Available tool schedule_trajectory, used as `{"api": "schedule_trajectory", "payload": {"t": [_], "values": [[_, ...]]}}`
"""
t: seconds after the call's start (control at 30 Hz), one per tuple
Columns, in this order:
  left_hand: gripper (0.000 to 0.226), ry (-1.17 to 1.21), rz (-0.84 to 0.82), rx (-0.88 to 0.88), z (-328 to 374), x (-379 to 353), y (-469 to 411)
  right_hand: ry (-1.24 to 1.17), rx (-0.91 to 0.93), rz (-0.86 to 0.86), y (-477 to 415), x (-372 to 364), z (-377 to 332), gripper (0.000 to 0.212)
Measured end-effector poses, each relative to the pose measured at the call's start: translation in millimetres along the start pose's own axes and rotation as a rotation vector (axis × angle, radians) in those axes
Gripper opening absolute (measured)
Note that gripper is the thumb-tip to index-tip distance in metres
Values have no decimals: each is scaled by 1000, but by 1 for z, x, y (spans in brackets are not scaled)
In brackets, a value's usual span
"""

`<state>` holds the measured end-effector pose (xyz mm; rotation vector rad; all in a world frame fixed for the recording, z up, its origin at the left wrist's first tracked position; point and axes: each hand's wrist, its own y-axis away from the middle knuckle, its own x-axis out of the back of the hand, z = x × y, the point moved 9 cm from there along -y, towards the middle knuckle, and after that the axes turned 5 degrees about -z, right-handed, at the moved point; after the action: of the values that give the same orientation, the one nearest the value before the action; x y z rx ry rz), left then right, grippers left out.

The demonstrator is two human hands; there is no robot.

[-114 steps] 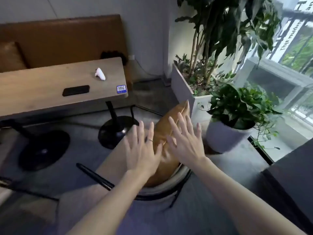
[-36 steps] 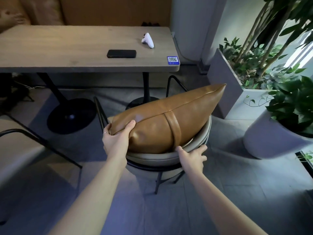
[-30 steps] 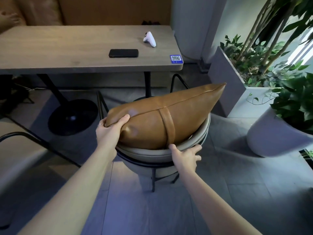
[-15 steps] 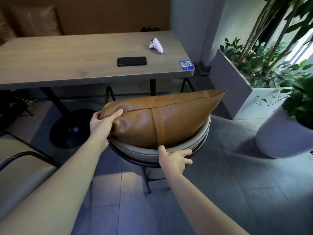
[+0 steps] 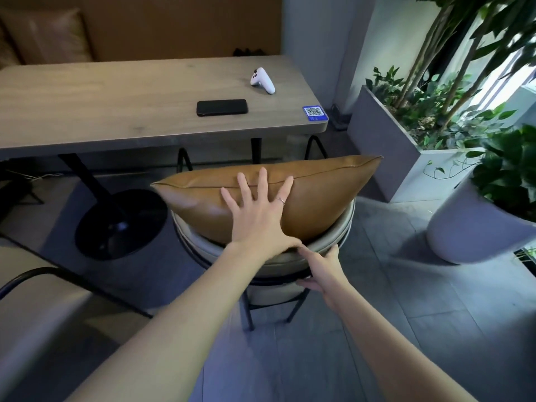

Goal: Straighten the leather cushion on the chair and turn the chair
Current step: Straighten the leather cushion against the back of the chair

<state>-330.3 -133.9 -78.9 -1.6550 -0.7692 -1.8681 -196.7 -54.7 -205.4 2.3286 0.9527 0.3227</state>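
Cushion: the brown leather cushion (image 5: 313, 195) stands on edge in the chair (image 5: 278, 256), centre of frame.
Change: the left hand (image 5: 258, 216), earlier gripping the cushion's left corner, now lies spread flat on its middle.
Right hand (image 5: 322, 271): fingers curled over the chair's near rim, as before.
Room: table (image 5: 116, 105) edge just behind; open floor lower right.
Containers: planter (image 5: 406, 158) and pot (image 5: 470, 227) at right hold green plants.

Chair (image 5: 346, 227) carries cushion (image 5: 319, 195); table (image 5: 116, 103) carries phone (image 5: 222, 107), possibly controller (image 5: 262, 80).
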Motion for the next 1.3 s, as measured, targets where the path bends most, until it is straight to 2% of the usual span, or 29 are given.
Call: {"api": "schedule_trajectory", "payload": {"t": [0.1, 0.27, 0.43, 0.53, 0.63, 0.8, 1.1, 1.3], "values": [[131, -125, 66, 2, -5, -12, 1, -23, -7, -21, -4, -2, 0, 102], [131, -168, 82, 26, -9, -10, -9, 54, -40, -43, -13, -8, 4, 103], [121, -67, 50, 103, -3, 2, -9, 294, -51, -62, -23, 6, 3, 109], [118, -17, 57, 155, 18, 18, -17, 319, -31, -61, -31, 34, -9, 106], [117, 11, 46, 115, 51, 25, -39, 290, -20, -47, -40, 62, -27, 100], [115, 10, 11, 140, 77, 16, -80, 445, -123, -188, -49, 55, -36, 107], [102, -32, 128, 178, 80, 2, -80, 416, -164, -263, -65, 56, -33, 123], [95, 0, 163, 153, 79, 0, -76, 376, -133, -284, -69, 57, -33, 120]]}}
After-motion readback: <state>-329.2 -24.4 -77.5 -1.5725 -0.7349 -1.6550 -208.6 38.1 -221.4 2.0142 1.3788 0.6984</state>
